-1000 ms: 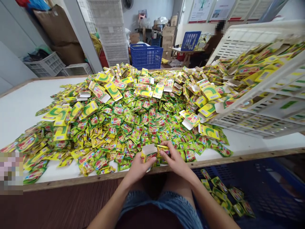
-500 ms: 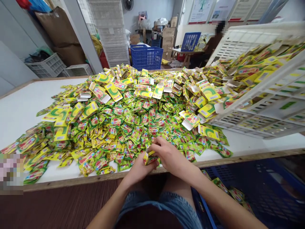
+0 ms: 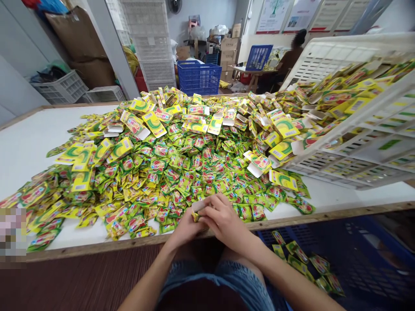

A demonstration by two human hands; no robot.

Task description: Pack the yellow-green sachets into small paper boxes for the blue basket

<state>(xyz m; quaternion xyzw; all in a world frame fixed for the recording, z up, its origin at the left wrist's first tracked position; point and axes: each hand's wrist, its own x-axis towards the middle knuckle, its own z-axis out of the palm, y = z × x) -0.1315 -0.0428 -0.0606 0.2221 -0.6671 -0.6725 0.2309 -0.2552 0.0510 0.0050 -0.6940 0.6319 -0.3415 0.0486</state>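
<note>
From the head camera, looking forward and down: left hand (image 3: 184, 225) low at the front edge of the white table (image 3: 35, 129), fingers closed round a small carton (image 3: 195, 215), seemingly cradling it as a steady base for the other hand

Right hand (image 3: 223, 218) just beside, wrist turned inward, fingers bent and bunched at the carton's open end, near a pale flap (image 3: 197, 206); whether pinching the flap or something inside, impossible to tell

Small carton between both hands, mostly covered by fingers, close above the lap, probably for an easy bend of the elbows

Directly beyond, a broad spread of green sachets (image 3: 210, 166), loose and overlapping, apparently placed near the edge for a short reach

Farther back and to both sides, yellow cartons (image 3: 154, 124) heaped on and behind the sachets, several with flaps raised, presumably set back so as to leave the sachets uncovered in the middle

To the right, white crate (image 3: 350, 42) tipped with mouth toward the heap, more cartons inside, likely leaned that way to let them slide onto the table

Below the table edge, blue crate (image 3: 359, 268) beside the right thigh, several packs (image 3: 296, 252) inside, perhaps there for closeness to the right arm

Well apart in the background, blue basket (image 3: 199, 80) and a person (image 3: 290, 60) in dark clothing
</note>
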